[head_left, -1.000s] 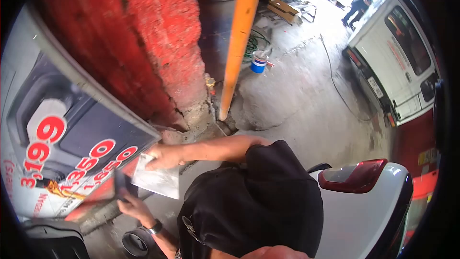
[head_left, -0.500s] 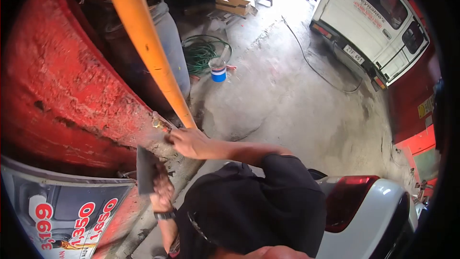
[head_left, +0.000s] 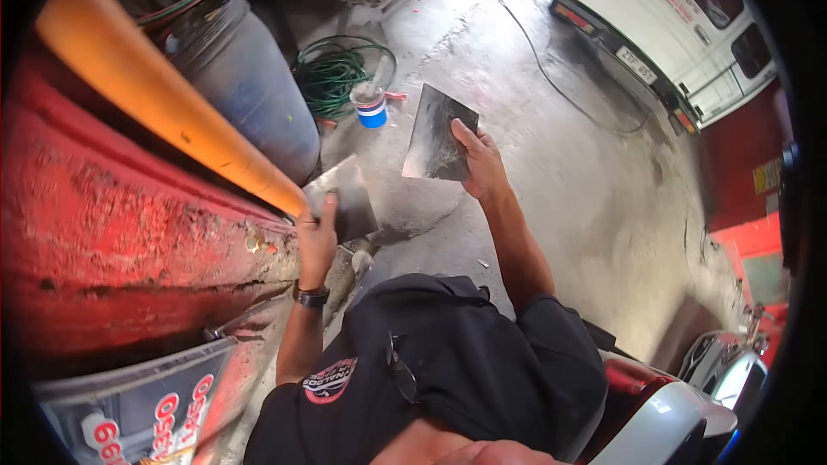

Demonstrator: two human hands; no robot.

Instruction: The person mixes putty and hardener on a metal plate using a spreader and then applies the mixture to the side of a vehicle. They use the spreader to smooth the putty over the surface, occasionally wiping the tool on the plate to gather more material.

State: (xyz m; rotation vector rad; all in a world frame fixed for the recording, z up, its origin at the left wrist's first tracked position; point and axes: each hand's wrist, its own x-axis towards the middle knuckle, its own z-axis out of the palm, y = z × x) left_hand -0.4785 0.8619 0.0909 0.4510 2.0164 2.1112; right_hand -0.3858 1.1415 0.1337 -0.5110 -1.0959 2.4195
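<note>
My right hand grips a flat, dark rectangular plate by its right edge, thumb on top. Pale smears and scuffs mark the plate's face, which is held up over the floor. To the left, my left hand, with a black watch on the wrist, is closed on a second flat plate, grey and dark, partly blurred. That hand is beside the foot of an orange pole and the rough red ledge. The two plates are apart from each other.
Behind them stand a blue drum, a coiled green hose and a blue-and-white tub. A white van is parked at the upper right, a dark cable on the floor near it. A price sign stands lower left.
My right hand has left the ledge by the pole and risen rightward, now with a plate in it. My left hand has moved up and right with its plate. The view has shifted.
</note>
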